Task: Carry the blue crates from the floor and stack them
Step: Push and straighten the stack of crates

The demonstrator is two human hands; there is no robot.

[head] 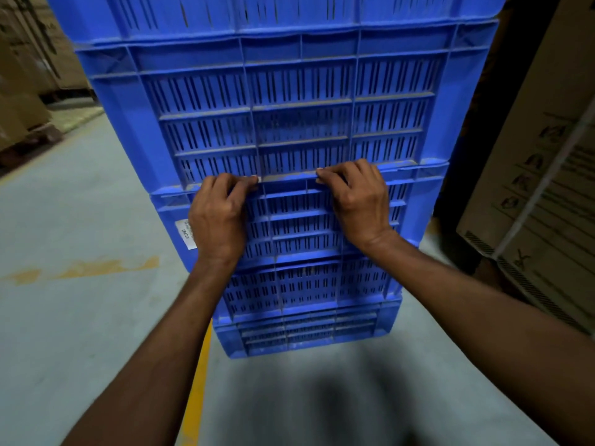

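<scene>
Both hands gripped the same ledge. The left hand [219,217] sat at centre frame with its fingers curled over the top rim of a blue slotted plastic crate [299,220], fingertips tucked into the seam beneath the crate above. The right hand [357,204], just right of centre, was hooked over that rim the same way. Neither hand was spread flat; each was bent closed on the rim, with the thumbs hidden, so I could not tell how firmly they pinched it.

That gripped crate sat in the middle of a blue stack [289,123] filling the centre of the frame from the top edge down to the lower middle. A white paper label [186,234] was stuck to its left end, beside the left hand.

Five crates could be counted in the stack: two above the hands, the gripped one, and two below, the lowest resting on the grey concrete floor [80,204]. The topmost was cut off by the frame, so more could have stood above.

Judging by this, much of the stacking was done, and the hands seemed to be steadying or squaring the pile. No loose crates showed on the floor, so what remained was unclear.

A yellow painted floor line [198,381] ran along the lower centre. Brown cardboard cartons [547,188] stood at right, others [19,101] at upper left.
</scene>
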